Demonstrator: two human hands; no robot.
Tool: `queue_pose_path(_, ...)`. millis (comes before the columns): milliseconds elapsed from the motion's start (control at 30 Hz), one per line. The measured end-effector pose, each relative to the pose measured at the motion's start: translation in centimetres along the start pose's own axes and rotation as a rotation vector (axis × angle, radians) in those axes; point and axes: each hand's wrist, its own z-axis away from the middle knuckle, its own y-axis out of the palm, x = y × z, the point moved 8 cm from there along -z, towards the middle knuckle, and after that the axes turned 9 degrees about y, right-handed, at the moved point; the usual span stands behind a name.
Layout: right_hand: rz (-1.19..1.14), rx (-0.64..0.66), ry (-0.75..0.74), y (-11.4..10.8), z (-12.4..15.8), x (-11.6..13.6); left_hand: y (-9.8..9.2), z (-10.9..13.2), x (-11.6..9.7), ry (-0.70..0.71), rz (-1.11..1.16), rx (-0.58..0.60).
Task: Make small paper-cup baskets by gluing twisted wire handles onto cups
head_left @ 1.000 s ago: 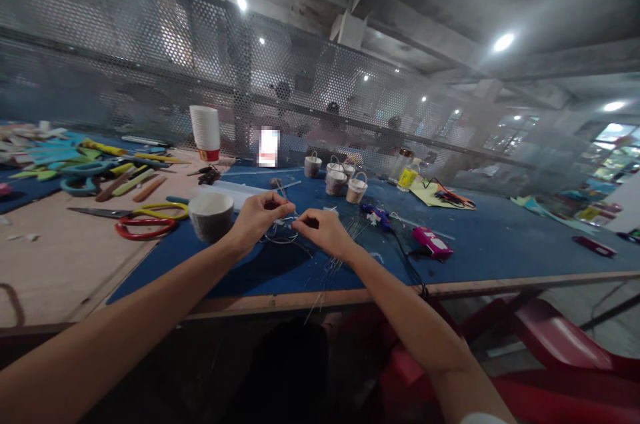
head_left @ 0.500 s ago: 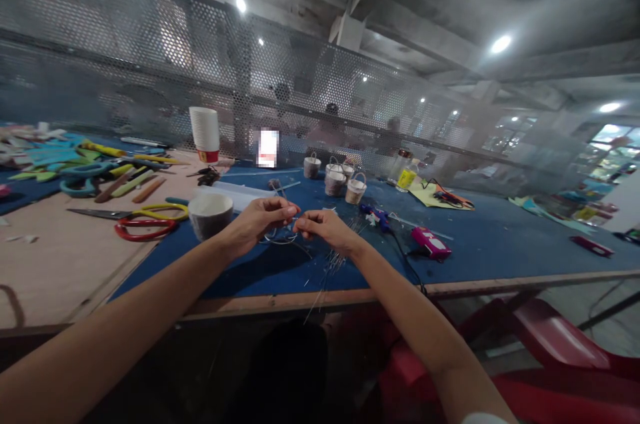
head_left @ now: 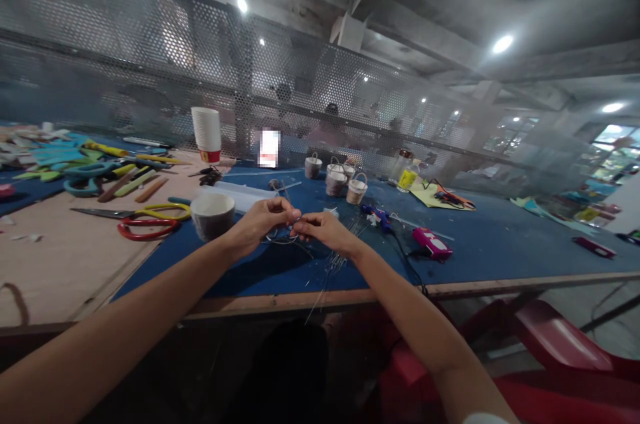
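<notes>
My left hand is closed in a pinch, thumb against fingers, on what looks like a thin wire that curves below the fingertips. Right beside it, my right hand pinches at the same spot, its fingertips almost touching the left ones. Much of the wire is hidden by the fingers. A grey-white cup stands just left of my left hand. Loose thin wires lie under and beside my right wrist, some hanging over the table edge.
Several small handled baskets stand behind my hands. A blue glue gun and a magenta box lie to the right. Red-and-yellow scissors and a stack of paper cups are left. A red chair stands below right.
My fingertips have drawn slightly closer together, the right hand shifting a little left. The things on the table stay where they were.
</notes>
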Motion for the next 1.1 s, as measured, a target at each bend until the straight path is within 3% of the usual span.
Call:
queue_pose_path(200,-0.067,0.021,0.033,0.0,0.2,0.1,0.5,0.3,0.0,-0.059,0.060,0.070)
queue_pose_path(533,0.049,-0.036,0.016,-0.1,0.1,0.1,-0.9,-0.3,0.8,0.008,-0.066,-0.051)
queue_pose_path(800,-0.072,0.060,0.047,0.2,0.2,-0.4,0.8,0.2,0.6,-0.049,0.089,0.163)
queue_pose_path(1100,0.031,-0.015,0.050,-0.2,-0.3,-1.1,0.2,-0.1,0.3,0.022,-0.045,0.056)
